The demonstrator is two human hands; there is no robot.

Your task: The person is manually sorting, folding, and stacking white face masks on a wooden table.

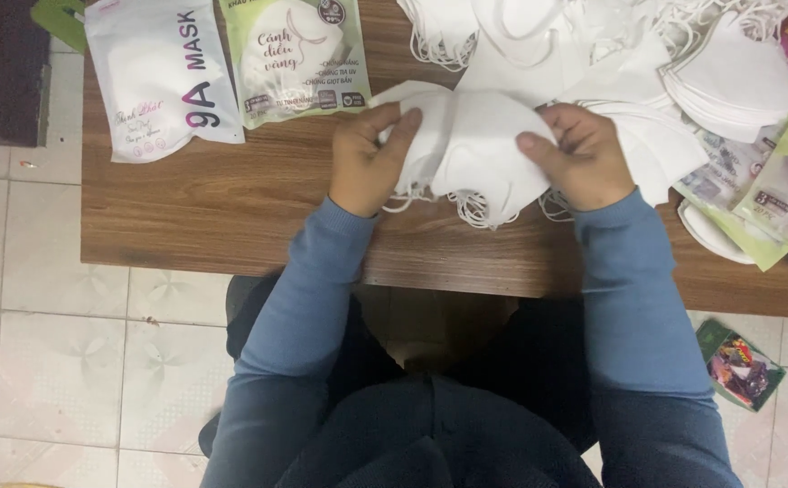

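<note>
We held a small stack of white folded fabric face masks over the brown wooden table, left hand and right hand pinching opposite edges; judged light, soft, prone to fanning, best gripped by folded edges, not loops

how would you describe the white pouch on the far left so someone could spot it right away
Start at the wooden table and go to its top left corner, well left of the left hand and the bunch of white masks it holds. The white pouch lies flat there, slightly tilted. Unlike the green-edged pouch beside it, it is almost entirely white with dark lettering down one side.
</note>
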